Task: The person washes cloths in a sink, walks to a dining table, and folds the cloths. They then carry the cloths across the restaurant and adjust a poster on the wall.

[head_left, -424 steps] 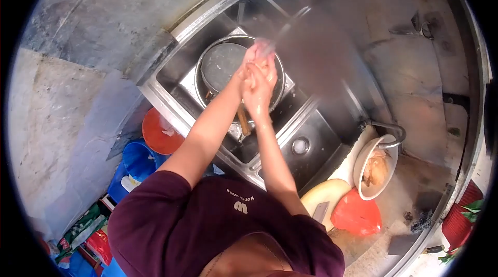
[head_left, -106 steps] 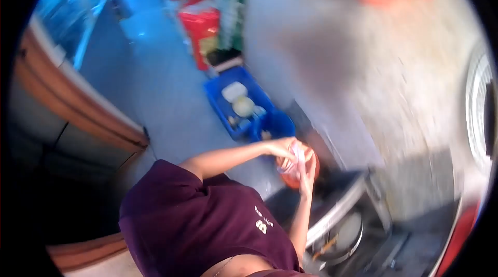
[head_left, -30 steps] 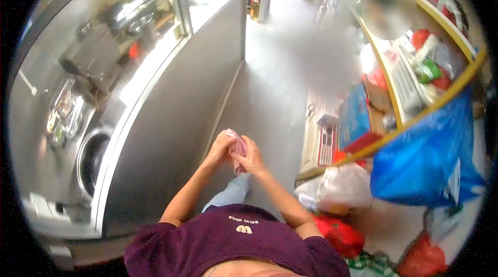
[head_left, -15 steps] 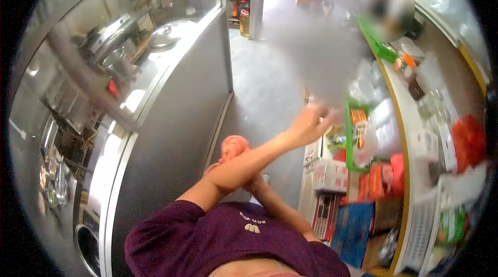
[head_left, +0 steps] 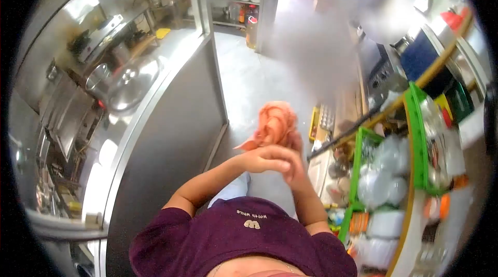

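Observation:
A crumpled orange cloth [head_left: 275,124] is bunched up in front of my body, above the floor. My right hand [head_left: 294,144] grips it from the right side, with most of the fingers hidden behind the cloth and my other hand. Just below the cloth, my left hand [head_left: 270,159] crosses in front of my right wrist. Its thumb and fingers are apart, and I see nothing in it. Whether it touches the right wrist I cannot tell.
A metal-framed partition [head_left: 171,105] runs along my left, with a pot lid [head_left: 127,87] on the counter behind it. At right, shelves carry green baskets [head_left: 358,165] of plastic-wrapped goods. An oil jug [head_left: 251,32] stands ahead on the grey floor [head_left: 241,77].
My left hand has drawn back from the shelf side to my right wrist. My right hand has carried the orange cloth up and to the right. The view has shifted.

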A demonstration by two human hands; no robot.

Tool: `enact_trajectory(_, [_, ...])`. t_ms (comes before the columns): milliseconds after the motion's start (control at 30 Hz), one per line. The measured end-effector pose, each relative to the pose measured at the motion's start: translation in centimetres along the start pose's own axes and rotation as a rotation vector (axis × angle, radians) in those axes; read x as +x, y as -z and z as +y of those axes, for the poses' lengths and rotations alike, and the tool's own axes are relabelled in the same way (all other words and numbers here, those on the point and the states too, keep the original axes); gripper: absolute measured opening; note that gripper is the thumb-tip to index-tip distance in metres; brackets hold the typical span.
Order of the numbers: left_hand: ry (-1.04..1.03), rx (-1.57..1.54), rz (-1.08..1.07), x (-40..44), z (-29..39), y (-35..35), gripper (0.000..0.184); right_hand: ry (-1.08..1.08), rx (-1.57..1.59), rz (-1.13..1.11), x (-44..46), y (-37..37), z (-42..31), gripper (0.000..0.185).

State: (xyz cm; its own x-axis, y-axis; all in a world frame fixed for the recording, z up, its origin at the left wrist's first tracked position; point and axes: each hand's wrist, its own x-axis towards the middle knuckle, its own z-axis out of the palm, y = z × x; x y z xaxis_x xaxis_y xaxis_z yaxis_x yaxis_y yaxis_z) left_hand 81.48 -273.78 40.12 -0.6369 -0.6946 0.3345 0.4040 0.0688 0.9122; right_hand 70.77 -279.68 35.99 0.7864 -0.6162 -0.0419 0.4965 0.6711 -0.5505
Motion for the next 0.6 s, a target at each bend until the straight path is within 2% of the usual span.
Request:
enact_trajectory(33, [0.182, -0.001, -0.045, 0.5, -0.8, 4.4, 0.030, 0.051, -0.091, 0.076, 2.9, 1.6, -2.5, 0.046])
enact_trajectory(67, [0.368, -0.010, -0.086, 0.8, -1.7, 8.4, 0.034, 0.121, -0.403, 0.089, 5.7, 5.8, -5.0, 0.041])
enact_trajectory(100, [0.539, 0.095, -0.019, 1.7, -3.6, 12.5, 0.035, 0.144, -0.547, 0.093, 8.9, 5.8, -7.1, 0.036])
enact_trajectory(167, [0.771, 0.710, 0.023, 3.1, -10.7, 21.3, 0.032, 0.092, -0.893, 0.189, 14.4, 6.4, -9.4, 0.029])
enact_trajectory(200, [0.783, 1.052, -0.085, 4.1, -14.4, 25.4, 0.030, 0.038, -1.097, 0.267, 17.5, 7.3, -9.9, 0.025])
enact_trajectory(233, [0.865, 1.174, -0.095, 5.3, -17.2, 29.1, 0.030, 0.226, -1.182, 0.218, 20.8, 10.8, -8.3, 0.027])
enact_trajectory(267, [0.943, 1.205, -0.072, 6.2, -19.6, 32.6, 0.030, 0.149, -1.380, 0.224, 23.0, 10.7, -8.1, 0.035])
enact_trajectory(300, [0.987, 1.159, -0.023, 6.7, -21.3, 35.7, 0.029, 0.188, -1.369, 0.206, 24.9, 10.5, -7.3, 0.045])
enact_trajectory(333, [1.020, 1.112, 0.036, 6.9, -22.6, 38.7, 0.029, 0.350, -1.622, 0.181, 27.1, 11.3, -6.5, 0.048])
enact_trajectory(367, [1.039, 1.072, 0.093, 7.3, -23.5, 41.5, 0.029, 0.386, -1.574, 0.164, 29.3, 11.7, -6.1, 0.047])
enact_trajectory(433, [1.060, 0.974, 0.217, 8.0, -24.4, 47.2, 0.029, 0.388, -1.496, -0.041, 34.5, 11.4, -6.6, 0.046])
enact_trajectory(500, [1.066, 0.883, 0.332, 10.0, -24.1, 53.1, 0.028, 0.150, -1.220, -0.216, 40.0, 11.3, -8.0, 0.045])
enact_trajectory(600, [1.018, 0.747, 0.535, 13.3, -23.7, 61.4, 0.028, 0.114, -0.774, -0.519, 46.1, 8.9, -12.6, 0.041])
